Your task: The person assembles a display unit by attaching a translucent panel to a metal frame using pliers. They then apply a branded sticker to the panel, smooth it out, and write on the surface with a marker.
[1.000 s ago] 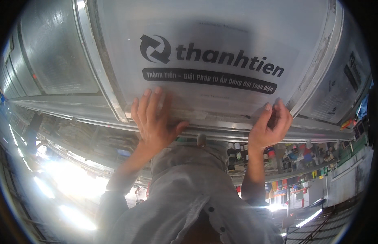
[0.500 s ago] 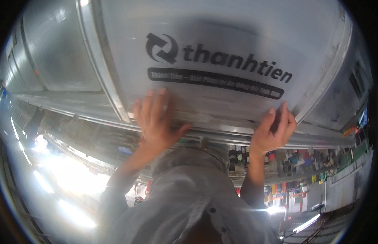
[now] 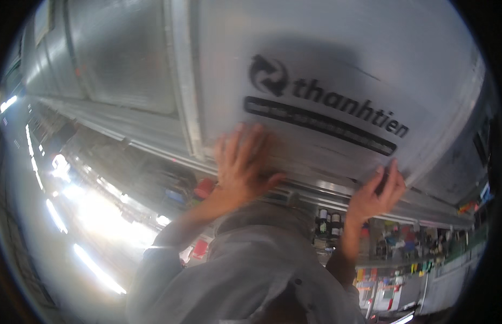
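A large pale grey panel (image 3: 337, 59) with a black round logo and black lettering fills the upper view. My left hand (image 3: 243, 164) lies flat against its lower part, fingers spread and blurred. My right hand (image 3: 376, 191) grips the panel's lower right edge, with its fingers curled up over the rim. Both forearms rise from my grey shirt (image 3: 251, 270) at the bottom. A metal rail (image 3: 316, 190) runs just beneath both hands.
A light metal upright (image 3: 183, 81) separates this panel from a duller grey panel (image 3: 116, 59) on the left. Bright lamps (image 3: 94, 213) glare at the lower left. Shelves with small colourful goods (image 3: 402, 243) show at the lower right.
The view has swung, so the panel now sits tilted and further right. Both hands stay on the panel, the left flat and the right on the edge.
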### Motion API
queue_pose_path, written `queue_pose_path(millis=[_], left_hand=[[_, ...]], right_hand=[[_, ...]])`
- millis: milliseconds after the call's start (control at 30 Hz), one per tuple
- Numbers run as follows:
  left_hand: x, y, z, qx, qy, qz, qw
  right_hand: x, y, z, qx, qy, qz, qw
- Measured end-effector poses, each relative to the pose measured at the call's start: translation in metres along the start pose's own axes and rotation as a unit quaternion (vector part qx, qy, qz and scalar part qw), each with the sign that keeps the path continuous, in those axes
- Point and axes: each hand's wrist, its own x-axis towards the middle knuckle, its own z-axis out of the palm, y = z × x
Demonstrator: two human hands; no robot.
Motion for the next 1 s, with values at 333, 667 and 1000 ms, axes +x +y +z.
queue_pose_path(millis=[333,667,1000], left_hand=[[0.001,0.001,0.001,0.029,-0.006,0.013,0.999],[-0.001,0.001,-0.003,-0.008,0.002,0.017,1.000],[0.002,-0.011,0.008,-0.116,0.174,-0.052,0.976]], right_hand=[[0.002,-0.001,0.000,0.048,0.001,0.015,0.999],[0.001,-0.006,-0.002,0.103,0.006,0.033,0.994],[-0.001,0.006,0.003,0.100,0.001,0.004,0.995]])
